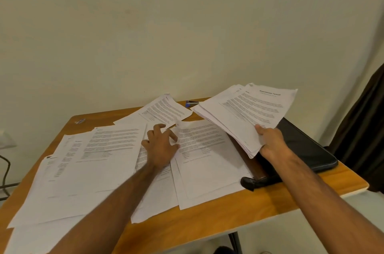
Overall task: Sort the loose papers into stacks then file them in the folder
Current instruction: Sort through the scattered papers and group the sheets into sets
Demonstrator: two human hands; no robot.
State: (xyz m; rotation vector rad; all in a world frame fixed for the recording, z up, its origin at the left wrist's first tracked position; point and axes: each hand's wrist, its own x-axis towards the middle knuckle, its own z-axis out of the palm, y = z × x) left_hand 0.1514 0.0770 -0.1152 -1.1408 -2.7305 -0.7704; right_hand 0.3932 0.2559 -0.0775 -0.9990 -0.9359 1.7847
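Loose printed papers (99,156) lie spread over most of the wooden table (207,218). My right hand (272,143) grips a stack of papers (245,112) by its near edge and holds it tilted above the table's right side. Under that stack lies a black folder (305,145) at the right edge. My left hand (161,145) rests with spread fingers on the sheets in the middle, its fingertips at the left edge of one printed sheet (203,149).
A small blue stapler (191,103) sits at the table's back edge by the wall. A dark clip or strap (252,182) lies at the folder's near corner. A dark curtain (361,129) hangs to the right, cables (5,170) to the left.
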